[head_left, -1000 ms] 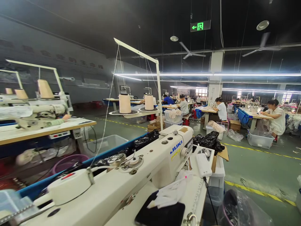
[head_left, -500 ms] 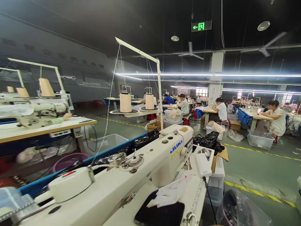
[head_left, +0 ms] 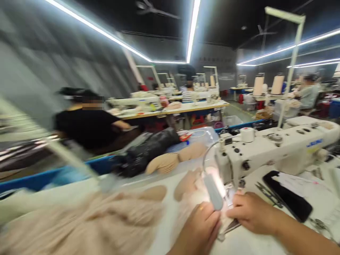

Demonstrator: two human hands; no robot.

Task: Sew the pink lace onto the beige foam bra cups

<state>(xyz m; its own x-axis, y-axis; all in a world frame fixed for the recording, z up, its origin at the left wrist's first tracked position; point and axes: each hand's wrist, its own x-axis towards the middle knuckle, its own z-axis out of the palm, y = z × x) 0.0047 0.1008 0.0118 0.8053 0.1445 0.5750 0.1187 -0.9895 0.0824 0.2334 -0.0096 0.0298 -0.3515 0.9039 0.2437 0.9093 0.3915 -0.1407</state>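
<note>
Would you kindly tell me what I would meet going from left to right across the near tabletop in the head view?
Heap of beige fabric, left hand, right hand, black phone.

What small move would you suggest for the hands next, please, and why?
Perhaps the left hand and right hand should ease the cloth slightly toward the needle area, since both are close beside it and it is brightly lit.
</note>
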